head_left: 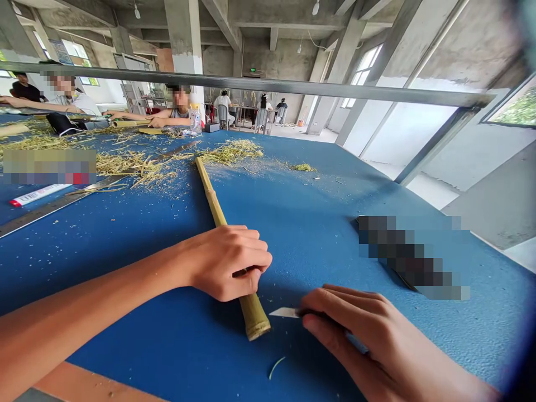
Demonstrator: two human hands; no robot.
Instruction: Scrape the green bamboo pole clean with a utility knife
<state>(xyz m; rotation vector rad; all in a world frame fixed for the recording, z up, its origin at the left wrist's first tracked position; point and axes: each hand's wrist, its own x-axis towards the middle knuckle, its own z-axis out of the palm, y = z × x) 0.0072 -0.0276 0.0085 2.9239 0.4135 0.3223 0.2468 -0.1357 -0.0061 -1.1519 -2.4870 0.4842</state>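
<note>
Over at upper left, bamboo shavings [125,164] pile up on the blue worktable [318,190]; the left hand [226,262] is clamped round a green bamboo pole [209,195] lying at lower centre, and at lower right the right hand [355,329] pinches a craft knife [285,312], blade just beside the pole's end.

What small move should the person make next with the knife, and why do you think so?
Probably the right hand should bring the knife onto the bamboo stick, I would guess. The blade points at the stick's lower end and sits very close to it, while the left hand wraps around the stick, holding it against the blue table.
</note>
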